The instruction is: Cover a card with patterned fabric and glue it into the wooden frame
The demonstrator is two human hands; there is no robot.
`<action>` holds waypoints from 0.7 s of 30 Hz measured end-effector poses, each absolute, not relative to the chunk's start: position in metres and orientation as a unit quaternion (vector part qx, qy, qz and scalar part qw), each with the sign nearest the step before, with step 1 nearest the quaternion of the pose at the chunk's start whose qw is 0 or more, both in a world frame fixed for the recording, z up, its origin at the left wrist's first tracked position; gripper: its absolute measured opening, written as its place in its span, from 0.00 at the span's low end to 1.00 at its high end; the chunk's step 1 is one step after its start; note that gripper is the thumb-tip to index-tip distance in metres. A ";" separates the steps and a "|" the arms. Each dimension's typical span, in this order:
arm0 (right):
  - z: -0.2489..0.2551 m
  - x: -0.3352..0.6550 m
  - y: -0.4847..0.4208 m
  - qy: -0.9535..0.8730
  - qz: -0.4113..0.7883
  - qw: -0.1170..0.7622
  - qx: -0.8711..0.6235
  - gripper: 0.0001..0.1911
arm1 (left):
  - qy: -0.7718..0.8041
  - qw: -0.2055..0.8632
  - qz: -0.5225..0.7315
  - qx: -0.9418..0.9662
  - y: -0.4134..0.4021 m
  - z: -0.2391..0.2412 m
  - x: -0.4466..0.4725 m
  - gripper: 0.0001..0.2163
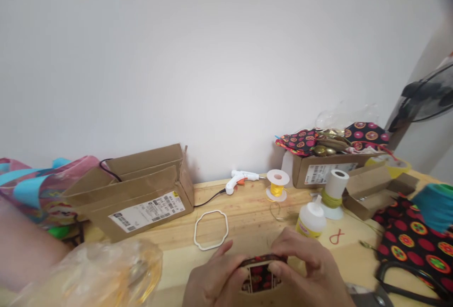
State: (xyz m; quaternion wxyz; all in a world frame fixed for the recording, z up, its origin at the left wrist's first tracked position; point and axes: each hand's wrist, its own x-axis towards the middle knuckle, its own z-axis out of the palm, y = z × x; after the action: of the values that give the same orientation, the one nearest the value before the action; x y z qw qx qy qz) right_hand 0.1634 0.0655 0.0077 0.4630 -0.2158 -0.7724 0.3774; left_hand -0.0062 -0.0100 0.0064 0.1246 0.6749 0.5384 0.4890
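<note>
Between my hands is a small fabric-covered frame (261, 276), dark with red patterned cloth and a pale inner border. My left hand (216, 279) grips its left side, thumb on the front. My right hand (308, 269) pinches its upper right edge between thumb and fingers. The lower part of both hands is cut off by the picture's bottom edge. Just beyond my left hand lies a bare white frame with a notched outline (195, 236). A white glue bottle (311, 218) with a yellow label stands behind my right hand.
A hot glue gun (231, 183), yellow thread spool (278, 191) and open cardboard box (141, 198) line the back. Scissors (382, 293) and patterned cloth (399, 236) lie right. At left, another person's forearm (28, 241) is behind a clear plastic bag (95, 269).
</note>
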 end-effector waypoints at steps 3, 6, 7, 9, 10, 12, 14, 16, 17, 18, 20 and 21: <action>0.002 0.160 0.066 -0.751 0.428 0.431 -0.260 0.09 | 0.587 0.297 0.546 0.519 -0.010 0.005 0.001 0.06; -0.004 0.156 0.066 -0.706 0.516 0.375 -0.307 0.13 | 0.572 0.464 0.558 0.383 -0.009 0.003 0.004 0.10; -0.005 0.154 0.065 -0.694 0.535 0.362 -0.319 0.14 | 0.562 0.491 0.562 0.357 -0.008 0.002 0.003 0.11; -0.005 0.152 0.065 -0.681 0.550 0.348 -0.335 0.15 | 0.550 0.510 0.567 0.341 -0.008 -0.001 0.002 0.12; -0.004 0.152 0.064 -0.679 0.551 0.349 -0.336 0.15 | 0.548 0.509 0.568 0.343 -0.007 -0.002 0.002 0.12; -0.003 0.151 0.065 -0.674 0.555 0.355 -0.334 0.14 | 0.543 0.507 0.564 0.361 -0.008 -0.002 0.002 0.12; -0.003 0.152 0.065 -0.666 0.567 0.354 -0.330 0.13 | 0.533 0.515 0.548 0.387 -0.009 0.002 0.003 0.12; -0.004 0.154 0.067 -0.655 0.588 0.346 -0.325 0.14 | 0.527 0.529 0.533 0.397 -0.010 0.006 0.003 0.12; -0.004 0.154 0.067 -0.650 0.600 0.339 -0.321 0.14 | 0.526 0.536 0.532 0.391 -0.011 0.007 0.004 0.12; -0.005 0.155 0.068 -0.645 0.611 0.332 -0.315 0.15 | 0.526 0.542 0.536 0.377 -0.012 0.008 0.004 0.12; -0.006 0.156 0.068 -0.637 0.637 0.316 -0.299 0.15 | 0.526 0.550 0.550 0.343 -0.013 0.009 0.003 0.13; -0.007 0.156 0.068 -0.633 0.649 0.305 -0.292 0.15 | 0.526 0.550 0.558 0.331 -0.014 0.008 0.003 0.13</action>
State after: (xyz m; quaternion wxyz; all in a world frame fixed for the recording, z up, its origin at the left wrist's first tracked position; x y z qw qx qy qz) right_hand 0.1563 0.0683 -0.0067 0.3049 -0.2923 -0.6329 0.6489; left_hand 0.0030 -0.0135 0.0081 0.5497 0.3314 0.5262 0.5578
